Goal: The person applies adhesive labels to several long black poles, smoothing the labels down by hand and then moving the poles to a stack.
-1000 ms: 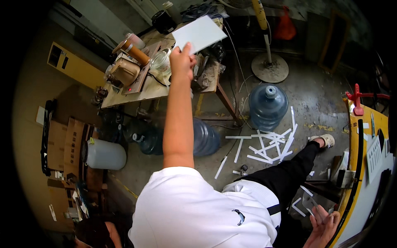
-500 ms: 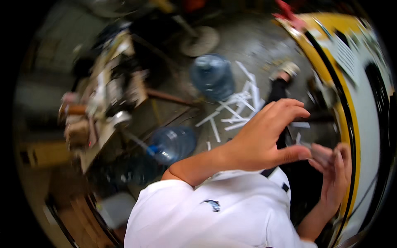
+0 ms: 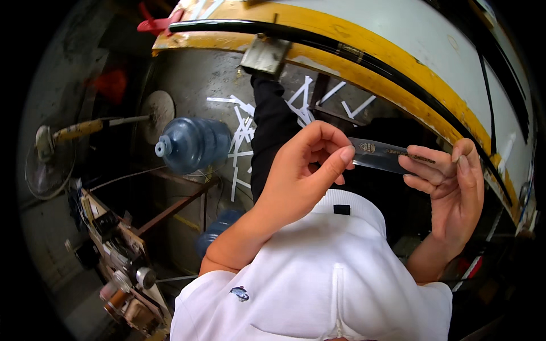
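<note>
Film (image 3: pixel 375 156), transparent and printed, is already lifted: the left hand (image 3: pixel 301 173) has its grip pinched on one end; whether the right hand (image 3: pixel 455 199) clamps the other I cannot tell. Beyond, a glossy black rod (image 3: pixel 392 74) lies along the surface (image 3: pixel 387 23). White strips (image 3: pixel 243 132) litter the floor (image 3: pixel 193 82); remaining work is not shown.

The left hand (image 3: pixel 301 176) (thumb foremost) partly hides the strip (image 3: pixel 378 154).

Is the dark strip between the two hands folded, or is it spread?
Spread: the strip runs flat, with no visible crease, from the left hand to the right hand.
</note>
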Demonstrator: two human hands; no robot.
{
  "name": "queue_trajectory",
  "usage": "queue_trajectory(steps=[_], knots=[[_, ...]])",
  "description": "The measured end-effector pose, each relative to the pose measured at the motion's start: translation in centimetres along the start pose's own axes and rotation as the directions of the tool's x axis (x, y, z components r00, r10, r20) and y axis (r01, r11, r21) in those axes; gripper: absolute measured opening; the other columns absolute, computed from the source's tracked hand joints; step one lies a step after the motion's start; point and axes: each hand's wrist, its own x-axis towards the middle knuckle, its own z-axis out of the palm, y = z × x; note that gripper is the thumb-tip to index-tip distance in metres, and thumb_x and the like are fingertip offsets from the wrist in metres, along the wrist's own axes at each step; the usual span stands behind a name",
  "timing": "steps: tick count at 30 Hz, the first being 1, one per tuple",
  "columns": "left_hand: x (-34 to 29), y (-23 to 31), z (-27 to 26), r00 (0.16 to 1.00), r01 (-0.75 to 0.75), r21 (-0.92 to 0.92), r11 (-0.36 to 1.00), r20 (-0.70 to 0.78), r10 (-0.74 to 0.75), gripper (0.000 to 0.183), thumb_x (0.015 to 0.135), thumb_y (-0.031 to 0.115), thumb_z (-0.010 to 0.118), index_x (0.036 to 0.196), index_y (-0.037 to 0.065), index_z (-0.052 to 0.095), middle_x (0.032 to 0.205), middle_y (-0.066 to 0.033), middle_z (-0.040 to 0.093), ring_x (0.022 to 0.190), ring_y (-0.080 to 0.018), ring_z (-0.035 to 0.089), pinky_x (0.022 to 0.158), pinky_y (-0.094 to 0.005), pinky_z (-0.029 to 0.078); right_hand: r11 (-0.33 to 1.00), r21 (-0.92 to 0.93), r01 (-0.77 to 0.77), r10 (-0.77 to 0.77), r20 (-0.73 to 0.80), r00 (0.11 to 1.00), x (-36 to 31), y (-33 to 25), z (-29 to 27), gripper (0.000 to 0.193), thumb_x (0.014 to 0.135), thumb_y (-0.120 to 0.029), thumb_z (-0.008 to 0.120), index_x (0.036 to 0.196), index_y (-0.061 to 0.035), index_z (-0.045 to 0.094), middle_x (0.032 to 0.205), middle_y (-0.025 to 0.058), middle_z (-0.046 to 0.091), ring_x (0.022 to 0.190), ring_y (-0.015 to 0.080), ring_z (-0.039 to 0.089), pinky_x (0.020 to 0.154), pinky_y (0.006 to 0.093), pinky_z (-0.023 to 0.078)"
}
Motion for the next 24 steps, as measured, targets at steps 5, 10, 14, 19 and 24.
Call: queue_trajectory(steps=[5,10,14,19,24], knots=[[1.8,0.0,2.1,0.995,0.059,0.012,0.998,0.079,-0.060,0.012,0.093,0.012,0.062,0.092,0.001,0.056,0.081,-0.0018,0.059,0.074,-0.0075,0.059,0.060,-0.0201,0.047,0.998,0.056,0.010,-0.008,-0.042,0.999,-0.6,-0.2,-2.4,0.015,0.100,-0.018,0.031,0.103,-0.0036,0.036,0.106,0.0405,0.057,0.095,0.0462,0.064,0.075,0.0441,0.060],[3.3,0.1,3.9,0.993,0.033,0.051,0.998,0.114,-0.039,0.013,0.091,0.012,0.064,0.091,0.002,0.056,0.079,-0.0006,0.059,0.070,-0.0049,0.057,0.059,-0.0191,0.046,0.996,0.087,0.033,-0.023,-0.109,0.994,-0.4,-0.1,-4.3,0.015,0.100,-0.018,0.032,0.104,-0.0043,0.037,0.107,0.0398,0.057,0.096,0.0454,0.064,0.075,0.0437,0.060],[4.2,0.1,5.0,0.996,-0.075,0.237,0.969,0.069,0.060,0.013,0.090,0.011,0.065,0.089,0.002,0.056,0.075,0.0020,0.058,0.066,-0.0024,0.054,0.058,-0.0160,0.042,0.995,0.000,0.104,-0.102,-0.209,0.973,0.0,0.5,-5.3,0.013,0.100,-0.015,0.039,0.104,-0.0034,0.039,0.105,0.0330,0.061,0.093,0.0386,0.066,0.074,0.0396,0.059],[6.3,-0.8,6.3,0.910,-0.412,0.457,0.788,0.156,0.385,0.011,0.089,0.003,0.063,0.083,0.002,0.054,0.065,0.0030,0.049,0.053,-0.0002,0.037,0.046,-0.0168,0.028,0.933,-0.211,0.291,-0.339,-0.250,0.907,0.4,1.9,-7.9,0.009,0.094,-0.007,0.051,0.098,-0.0016,0.045,0.088,0.0172,0.061,0.073,0.0202,0.060,0.065,0.0273,0.052],[8.0,-0.4,7.7,0.969,-0.247,0.363,0.898,0.081,0.233,0.013,0.090,0.005,0.064,0.083,0.002,0.053,0.065,0.0048,0.050,0.055,0.0011,0.039,0.048,-0.0160,0.029,0.882,-0.316,0.349,-0.444,-0.312,0.840,1.5,2.5,-9.5,0.018,0.086,0.005,0.059,0.097,-0.0013,0.047,0.082,0.0091,0.056,0.065,0.0112,0.051,0.060,0.0214,0.044]])
